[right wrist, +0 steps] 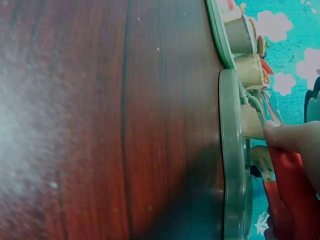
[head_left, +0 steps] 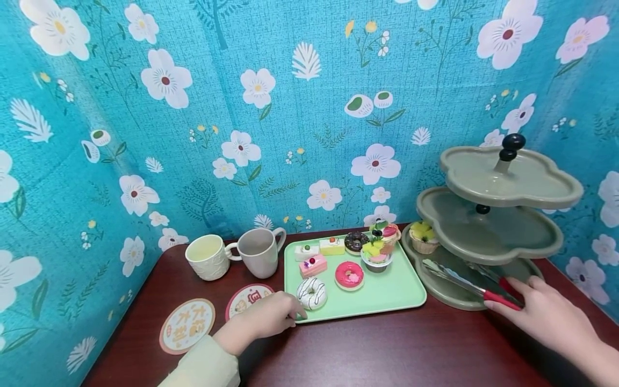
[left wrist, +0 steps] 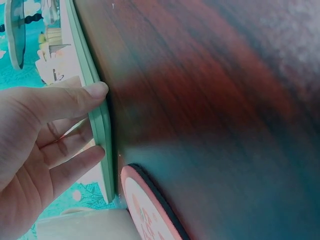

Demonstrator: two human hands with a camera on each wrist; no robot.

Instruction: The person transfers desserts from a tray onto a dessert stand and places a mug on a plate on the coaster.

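Observation:
In the head view my left hand (head_left: 273, 316) is at the front left corner of a green tray (head_left: 382, 301). The left wrist view shows its thumb and fingers pinching the tray's rim (left wrist: 102, 125). A white striped donut (head_left: 311, 293) lies just beside that hand. My right hand (head_left: 544, 306) grips red-handled tongs (head_left: 498, 298), whose metal arms stand apart low over the bottom tier of a three-tier grey-green stand (head_left: 488, 228). A fruit-topped cupcake (head_left: 424, 238) sits on that tier, beyond the tongs' tips.
On the tray are a pink donut (head_left: 349, 276), a chocolate donut (head_left: 355, 243), small cake slices (head_left: 313, 265) and a fruit cup (head_left: 377, 255). Left of it stand a cream mug (head_left: 208, 258) and a grey mug (head_left: 258, 252), with round coasters (head_left: 187, 326) in front. Floral cloth hangs behind.

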